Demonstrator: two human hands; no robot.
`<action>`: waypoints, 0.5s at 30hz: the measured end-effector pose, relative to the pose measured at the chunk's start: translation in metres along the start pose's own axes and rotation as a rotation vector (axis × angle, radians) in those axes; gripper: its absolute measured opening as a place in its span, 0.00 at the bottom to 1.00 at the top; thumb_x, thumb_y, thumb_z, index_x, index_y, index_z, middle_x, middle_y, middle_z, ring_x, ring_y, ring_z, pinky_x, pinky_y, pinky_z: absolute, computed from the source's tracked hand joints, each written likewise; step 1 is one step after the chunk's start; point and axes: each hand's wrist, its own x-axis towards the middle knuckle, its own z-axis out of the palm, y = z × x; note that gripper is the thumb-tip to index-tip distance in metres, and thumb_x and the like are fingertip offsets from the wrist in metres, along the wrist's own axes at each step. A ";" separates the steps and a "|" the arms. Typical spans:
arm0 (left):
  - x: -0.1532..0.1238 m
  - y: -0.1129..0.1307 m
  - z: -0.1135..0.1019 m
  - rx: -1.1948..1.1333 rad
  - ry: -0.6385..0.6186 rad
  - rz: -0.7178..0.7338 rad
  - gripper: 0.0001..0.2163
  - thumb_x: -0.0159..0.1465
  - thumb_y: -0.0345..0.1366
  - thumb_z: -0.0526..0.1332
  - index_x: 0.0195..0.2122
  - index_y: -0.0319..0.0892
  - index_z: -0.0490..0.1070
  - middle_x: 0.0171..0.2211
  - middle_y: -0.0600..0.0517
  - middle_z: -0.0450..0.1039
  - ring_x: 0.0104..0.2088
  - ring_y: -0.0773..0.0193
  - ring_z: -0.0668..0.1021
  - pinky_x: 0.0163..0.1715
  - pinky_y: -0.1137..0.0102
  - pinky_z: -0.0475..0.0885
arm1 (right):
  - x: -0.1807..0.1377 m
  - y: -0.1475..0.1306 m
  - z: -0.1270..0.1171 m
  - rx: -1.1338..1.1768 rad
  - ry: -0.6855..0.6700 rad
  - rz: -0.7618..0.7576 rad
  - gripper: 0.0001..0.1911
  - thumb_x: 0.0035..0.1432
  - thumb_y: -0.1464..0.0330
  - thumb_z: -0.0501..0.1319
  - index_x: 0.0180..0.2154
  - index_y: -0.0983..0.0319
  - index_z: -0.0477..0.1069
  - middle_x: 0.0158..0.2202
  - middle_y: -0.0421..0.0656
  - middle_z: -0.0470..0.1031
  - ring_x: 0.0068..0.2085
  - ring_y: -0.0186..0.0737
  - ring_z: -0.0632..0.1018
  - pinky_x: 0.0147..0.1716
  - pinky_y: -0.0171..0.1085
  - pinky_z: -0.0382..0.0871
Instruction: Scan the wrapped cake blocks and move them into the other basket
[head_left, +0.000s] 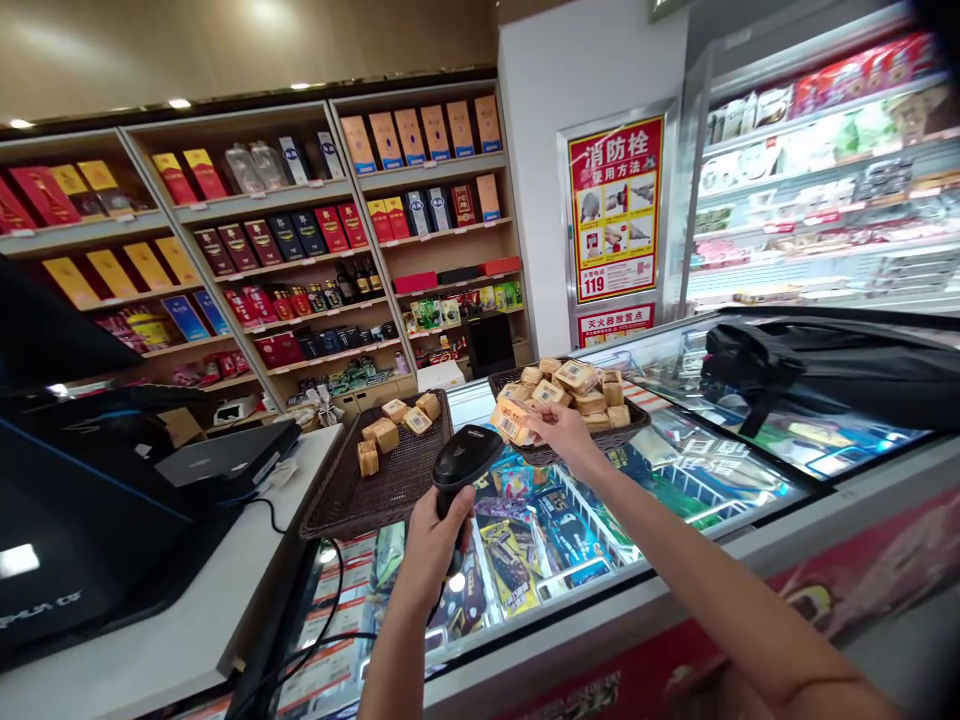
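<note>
My left hand (431, 535) is closed round the handle of a black barcode scanner (465, 462), whose head points up and to the right. My right hand (561, 428) pinches a small wrapped yellow snack pack (511, 420) with its barcode facing the scanner, just above the glass freezer lid. Right behind that hand a dark wicker tray (636, 418) holds a heap of the same packs. To the left a second dark wicker tray (352, 495) holds several packs near its far end.
A chest freezer with sliding glass lids (675, 480) spans the front. A black bag (825, 370) lies on it at the right. A white counter (187, 620) at left carries a black till screen (67, 500). Shelves of boxed goods line the back wall; an open chiller stands at right.
</note>
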 end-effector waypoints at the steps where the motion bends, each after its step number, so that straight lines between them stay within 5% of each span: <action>1: 0.000 0.001 0.002 0.030 -0.010 -0.002 0.21 0.64 0.56 0.61 0.27 0.41 0.65 0.17 0.59 0.61 0.18 0.72 0.63 0.20 0.74 0.59 | -0.002 0.000 -0.003 0.013 0.007 0.004 0.14 0.44 0.60 0.68 0.32 0.61 0.73 0.27 0.38 0.75 0.28 0.36 0.75 0.28 0.34 0.71; 15: 0.002 -0.004 0.016 0.021 0.002 -0.072 0.22 0.60 0.57 0.63 0.27 0.43 0.65 0.17 0.59 0.60 0.17 0.71 0.62 0.19 0.75 0.58 | -0.016 0.015 -0.012 0.077 -0.031 0.036 0.19 0.44 0.53 0.70 0.30 0.60 0.72 0.29 0.42 0.77 0.30 0.40 0.77 0.30 0.36 0.74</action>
